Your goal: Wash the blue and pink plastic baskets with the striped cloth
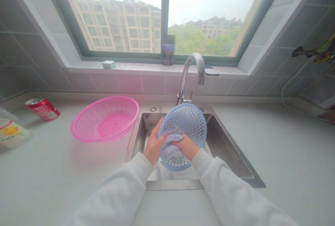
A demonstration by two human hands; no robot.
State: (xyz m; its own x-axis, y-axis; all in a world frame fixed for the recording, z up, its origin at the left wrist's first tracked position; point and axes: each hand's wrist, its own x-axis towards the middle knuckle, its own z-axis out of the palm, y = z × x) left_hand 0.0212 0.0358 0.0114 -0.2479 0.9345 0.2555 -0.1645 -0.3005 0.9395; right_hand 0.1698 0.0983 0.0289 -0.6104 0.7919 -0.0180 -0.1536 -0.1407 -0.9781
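My left hand (pixel 154 145) grips the left edge of a pale blue perforated plastic basket (pixel 192 124), holding it tilted up on its side over the steel sink (pixel 222 142). My right hand (pixel 187 146) presses a crumpled lilac cloth (pixel 170 149) against the basket's inner face. The cloth lies between my hands and hides the lower middle of the basket. White sleeves cover both my forearms.
A pink plastic basket (pixel 104 118) sits on the white counter (pixel 62 184) left of the sink. Further left are a red drink can (pixel 42 109) and a printed package (pixel 12 133). A chrome faucet (pixel 192 72) rises behind the sink, below a window sill with a green soap bar (pixel 108 64).
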